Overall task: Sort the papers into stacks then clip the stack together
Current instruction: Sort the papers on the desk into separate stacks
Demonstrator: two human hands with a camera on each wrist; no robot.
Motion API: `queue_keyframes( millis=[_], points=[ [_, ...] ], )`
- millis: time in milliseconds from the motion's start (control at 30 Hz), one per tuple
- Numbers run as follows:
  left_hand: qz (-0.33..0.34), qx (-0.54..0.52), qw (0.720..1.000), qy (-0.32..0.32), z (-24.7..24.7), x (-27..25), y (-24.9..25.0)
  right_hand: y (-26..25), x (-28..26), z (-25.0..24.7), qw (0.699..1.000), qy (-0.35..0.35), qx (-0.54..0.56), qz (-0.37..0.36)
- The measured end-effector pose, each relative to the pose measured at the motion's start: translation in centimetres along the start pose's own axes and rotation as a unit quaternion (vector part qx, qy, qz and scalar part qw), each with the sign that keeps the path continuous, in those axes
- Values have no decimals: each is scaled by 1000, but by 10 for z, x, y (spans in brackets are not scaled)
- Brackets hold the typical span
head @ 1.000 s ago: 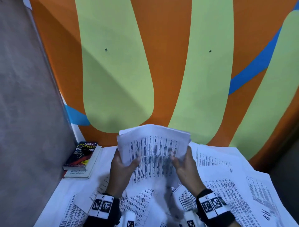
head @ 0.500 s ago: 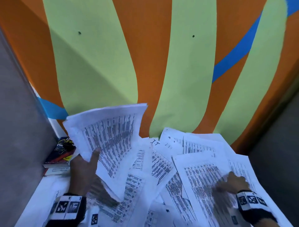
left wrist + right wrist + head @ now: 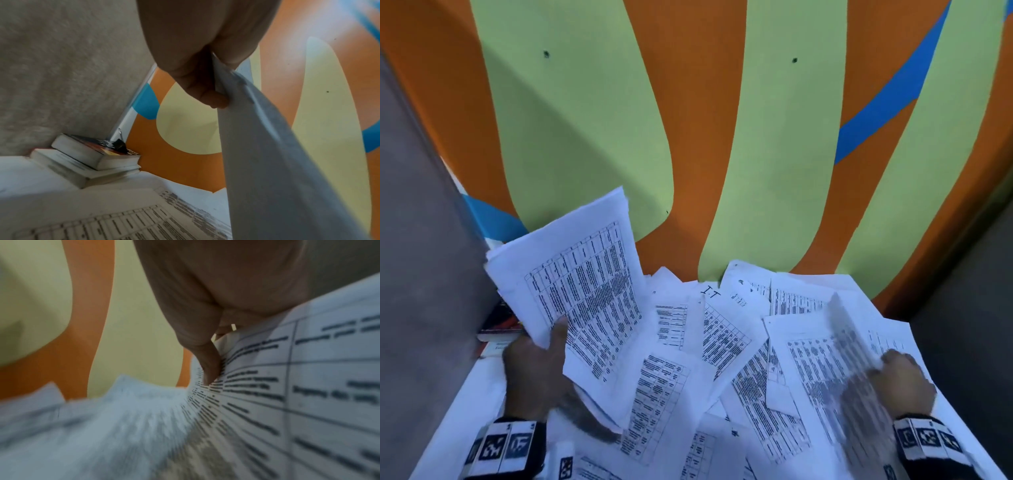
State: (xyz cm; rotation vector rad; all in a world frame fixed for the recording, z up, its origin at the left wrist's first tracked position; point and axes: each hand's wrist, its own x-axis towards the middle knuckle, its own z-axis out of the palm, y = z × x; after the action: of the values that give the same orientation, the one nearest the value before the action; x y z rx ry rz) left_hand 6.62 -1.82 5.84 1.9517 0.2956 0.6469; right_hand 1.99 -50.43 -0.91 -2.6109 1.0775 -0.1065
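Head view: behind the worktop (image 3: 465, 394) we note an orange wall (image 3: 709, 137) painted with pale green lobes and blue bands, grey panels at either side. Loose printed sheets (image 3: 688, 359) with tables overlap all across the worktop. Left hand (image 3: 534, 370) holds a sheaf of papers (image 3: 582, 294) raised off the worktop and tilted, thumb on the printed face. Right hand (image 3: 904, 383) lies low at the right, fingers curled on a sheet (image 3: 835, 359) whose near part is blurred; one edge of it stands up. Two stacked books (image 3: 498, 329) sit at the left edge, mostly hidden behind the sheaf.

Left wrist view: we see the left grip closed on the papers (image 3: 277, 162), thumb (image 3: 205, 91) pinching them from one side. Books (image 3: 92, 155) lie stacked in the corner, a black binder clip (image 3: 121, 144) resting on the top one. A printed sheet (image 3: 123, 219) lies below.

Right wrist view: heavy blur. Right hand (image 3: 216, 305) pinches the edge of a sheet with a printed table (image 3: 287, 386); the grip is closed on it.
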Motion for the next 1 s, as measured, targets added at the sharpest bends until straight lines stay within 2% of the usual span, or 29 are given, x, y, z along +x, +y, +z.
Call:
queue_keyframes(
  millis=[100,167,267,333,400,533,600,733,833,1000],
  points=[
    [-4,15,999,49,-19,4,-4,-15,-7,-47,984,16,124,-124],
    [-21,15,998,60,-33,8,-10,-42,-21,-86,959,-4,186,-212],
    [-45,21,995,92,-55,16,-29,-94,-39,-122,901,-83,309,-294],
    [-58,30,990,123,-69,18,-45,-126,-37,-114,871,-168,340,-313],
    [-70,51,986,143,-83,16,-52,-159,-35,-85,863,-239,319,-309],
    [-92,83,978,169,-106,5,-44,-231,-63,7,859,-309,185,-362],
    [-115,95,974,171,-115,-2,-49,-258,-85,53,869,-297,82,-386],
    [-140,96,968,186,-135,-18,-57,-280,-122,111,852,-306,-17,-425],
    [-145,95,964,200,-145,-26,-60,-282,-129,130,860,-307,-46,-406],
    [-115,101,962,227,-155,-30,-72,-284,-134,136,870,-277,-109,-392]
  ],
)
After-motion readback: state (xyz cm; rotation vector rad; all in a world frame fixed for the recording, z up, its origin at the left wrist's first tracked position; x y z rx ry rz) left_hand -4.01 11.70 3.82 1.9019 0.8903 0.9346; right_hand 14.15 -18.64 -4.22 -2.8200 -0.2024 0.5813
